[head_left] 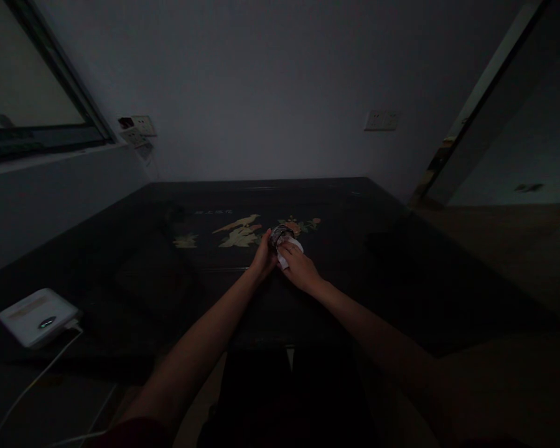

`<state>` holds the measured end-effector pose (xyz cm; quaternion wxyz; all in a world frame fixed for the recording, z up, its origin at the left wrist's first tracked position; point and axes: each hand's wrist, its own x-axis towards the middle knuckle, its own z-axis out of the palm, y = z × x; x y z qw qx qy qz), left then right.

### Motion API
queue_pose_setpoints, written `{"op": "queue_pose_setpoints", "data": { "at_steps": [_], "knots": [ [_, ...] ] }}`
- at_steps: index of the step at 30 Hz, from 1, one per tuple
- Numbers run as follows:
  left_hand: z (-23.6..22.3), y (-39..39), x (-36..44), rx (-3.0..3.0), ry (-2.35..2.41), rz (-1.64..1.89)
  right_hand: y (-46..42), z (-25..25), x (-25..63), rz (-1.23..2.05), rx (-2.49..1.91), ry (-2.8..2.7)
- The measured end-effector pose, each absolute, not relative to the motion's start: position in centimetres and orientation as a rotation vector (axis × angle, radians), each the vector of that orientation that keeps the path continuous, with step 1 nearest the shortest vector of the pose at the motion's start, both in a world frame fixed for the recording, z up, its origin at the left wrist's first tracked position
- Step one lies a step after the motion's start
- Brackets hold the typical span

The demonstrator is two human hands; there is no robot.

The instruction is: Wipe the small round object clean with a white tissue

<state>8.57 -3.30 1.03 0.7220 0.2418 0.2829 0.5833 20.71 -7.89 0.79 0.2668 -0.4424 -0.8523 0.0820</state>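
Over the dark table [326, 311], my two hands meet around a small, rounded object [280, 233] with a dark, shiny, patterned surface. The dim light leaves its exact kind unclear. My left hand [262, 255] grips it from the left side, fingers closed around it and partly hidden. A white tissue or cloth [284, 261] is pinched in my right hand [301, 266], which presses it against the object's near right side. Part of the white piece sticks out beyond the fingers.
A white box-shaped device [40, 316] with a small lit display sits at the table's left, a white cable [42, 376] running from it. The tabletop bears a bird-and-flower picture [238, 233]. Wall sockets [381, 120] are behind; a window [28, 68] is at left.
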Motion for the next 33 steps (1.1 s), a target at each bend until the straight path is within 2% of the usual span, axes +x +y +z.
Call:
{"op": "queue_pose_setpoints", "data": {
  "at_steps": [7,12,26,33],
  "knots": [
    [0.7,-3.2,8.4,0.523,0.621,1.278,-7.1,-0.1,20.1,0.587,-0.872,-2.105],
    [0.6,-3.3,8.3,0.550,0.638,1.250,-7.1,0.2,19.9,0.666,-0.798,-2.047],
    [0.5,-3.0,8.3,0.530,0.566,1.272,-8.0,1.1,20.7,0.162,-1.221,-2.379],
    [0.6,-3.0,8.3,0.514,0.567,1.291,-8.0,1.4,20.9,-0.096,-1.273,-2.422]
  ]
}}
